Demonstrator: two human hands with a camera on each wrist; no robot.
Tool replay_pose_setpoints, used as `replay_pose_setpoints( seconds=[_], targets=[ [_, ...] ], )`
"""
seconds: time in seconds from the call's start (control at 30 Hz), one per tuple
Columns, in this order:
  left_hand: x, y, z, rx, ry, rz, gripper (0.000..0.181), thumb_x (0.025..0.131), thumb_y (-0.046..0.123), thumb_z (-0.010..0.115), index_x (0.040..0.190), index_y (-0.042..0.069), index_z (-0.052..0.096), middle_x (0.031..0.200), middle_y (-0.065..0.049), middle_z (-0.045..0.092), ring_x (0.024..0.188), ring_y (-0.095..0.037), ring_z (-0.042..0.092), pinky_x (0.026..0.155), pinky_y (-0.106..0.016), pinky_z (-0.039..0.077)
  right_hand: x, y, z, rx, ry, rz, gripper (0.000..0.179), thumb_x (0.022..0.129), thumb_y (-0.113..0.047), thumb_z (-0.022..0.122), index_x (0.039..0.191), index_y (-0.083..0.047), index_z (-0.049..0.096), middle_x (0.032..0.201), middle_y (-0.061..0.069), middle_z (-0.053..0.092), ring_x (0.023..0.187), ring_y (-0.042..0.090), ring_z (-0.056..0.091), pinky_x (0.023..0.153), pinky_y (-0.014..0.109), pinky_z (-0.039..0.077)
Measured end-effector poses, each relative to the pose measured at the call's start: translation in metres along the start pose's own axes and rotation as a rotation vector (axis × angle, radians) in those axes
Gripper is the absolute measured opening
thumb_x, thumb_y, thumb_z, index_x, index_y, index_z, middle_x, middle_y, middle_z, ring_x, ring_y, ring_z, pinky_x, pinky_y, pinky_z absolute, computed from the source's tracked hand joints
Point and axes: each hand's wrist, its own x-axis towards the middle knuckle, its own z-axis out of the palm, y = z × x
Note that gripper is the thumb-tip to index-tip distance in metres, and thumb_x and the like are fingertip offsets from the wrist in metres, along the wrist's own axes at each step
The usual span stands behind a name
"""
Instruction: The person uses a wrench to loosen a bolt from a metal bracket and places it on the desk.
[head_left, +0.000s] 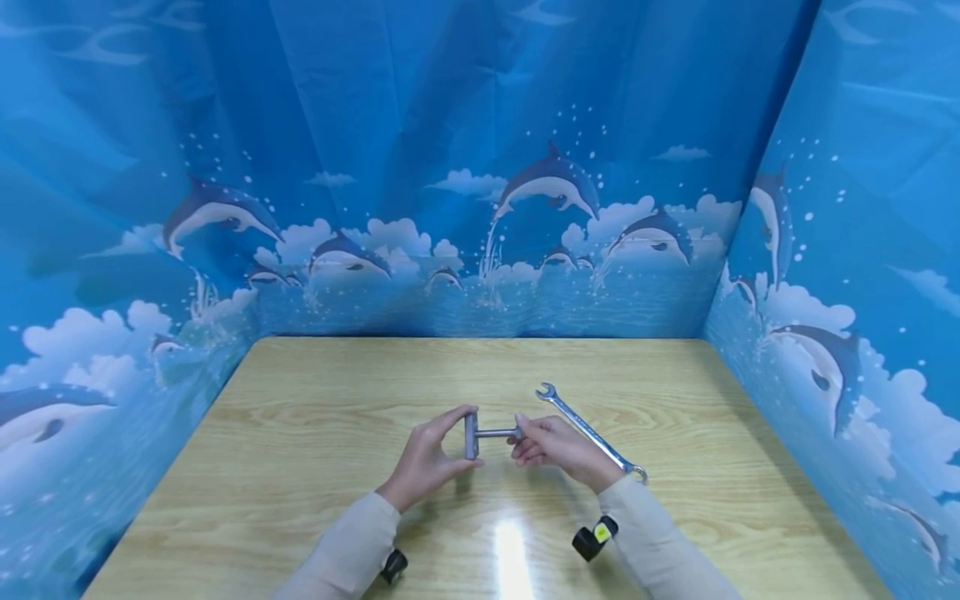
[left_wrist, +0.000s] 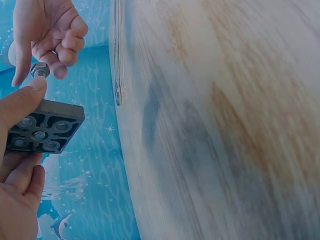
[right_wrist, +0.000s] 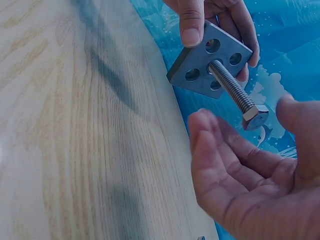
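Observation:
My left hand [head_left: 423,458] pinches a square grey metal plate [right_wrist: 197,65] by opposite edges, thumb on one side and fingers on the other. Several round holes pierce the plate, and its back has a raised pattern in the left wrist view. A long threaded hex bolt [right_wrist: 232,87] sticks out of the plate's centre, pointing toward my right hand [head_left: 562,450]. In the right wrist view the bolt head lies between the right thumb and the loosely bent fingers, with gaps on both sides. Both hands hold this work above the wooden table [head_left: 337,375].
A combination wrench [head_left: 588,429] lies slanted on the table beyond the right hand, its ring end partly beside the right wrist. Blue dolphin-print curtains [head_left: 450,167] stand along the table's back and sides. A small black device [head_left: 588,542] is strapped at the right wrist.

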Motion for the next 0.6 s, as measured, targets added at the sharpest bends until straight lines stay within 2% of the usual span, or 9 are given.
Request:
replay_pose_setpoints(
  seconds=[0.13,0.27,0.37,0.47,0.6],
  targets=[
    [0.0010,0.0008,-0.0005,0.001,0.002,0.002,0.077,0.059,0.012,0.090,0.129,0.010,0.057,0.129,-0.007,0.061,0.119,-0.022,0.058,0.103,-0.032,0.047,0.0009,-0.0018,0.0001,0.015,0.017,0.027,0.067,0.098,-0.055,0.041,0.100,0.008,0.063,0.085,0.009,0.066,0.073,0.015,0.063,0.080,0.039,0.059],
    [0.0020,0.0016,-0.0012,0.003,0.003,0.011,0.076,0.060,0.013,0.090,0.129,0.009,0.058,0.128,-0.008,0.062,0.118,-0.023,0.059,0.102,-0.031,0.047,0.0020,-0.0034,0.0002,0.012,0.038,0.035,0.058,0.097,-0.049,0.049,0.094,0.007,0.064,0.082,0.010,0.066,0.067,0.012,0.060,0.072,0.033,0.059],
    [0.0017,0.0017,-0.0019,0.002,0.002,0.004,0.076,0.060,0.013,0.090,0.129,0.009,0.058,0.128,-0.007,0.062,0.118,-0.022,0.059,0.102,-0.032,0.048,0.0024,-0.0035,0.0002,-0.013,0.063,0.005,0.047,0.095,-0.039,0.059,0.100,0.008,0.063,0.083,0.011,0.065,0.069,0.012,0.060,0.074,0.036,0.059],
    [0.0010,0.0014,-0.0025,-0.005,-0.003,-0.006,0.076,0.061,0.013,0.090,0.129,0.010,0.058,0.129,-0.006,0.062,0.118,-0.022,0.059,0.102,-0.032,0.047,0.0021,-0.0025,0.0002,-0.043,0.108,-0.041,0.032,0.090,-0.025,0.068,0.103,0.004,0.063,0.087,0.012,0.065,0.076,0.017,0.061,0.080,0.041,0.057],
    [0.0009,0.0011,-0.0028,-0.012,-0.006,-0.013,0.075,0.062,0.013,0.090,0.130,0.012,0.058,0.129,-0.005,0.061,0.120,-0.020,0.058,0.103,-0.032,0.047,0.0024,-0.0012,0.0020,-0.044,0.167,-0.079,0.025,0.082,-0.011,0.074,0.102,-0.001,0.062,0.093,0.009,0.065,0.085,0.019,0.061,0.083,0.037,0.056]
  ],
)
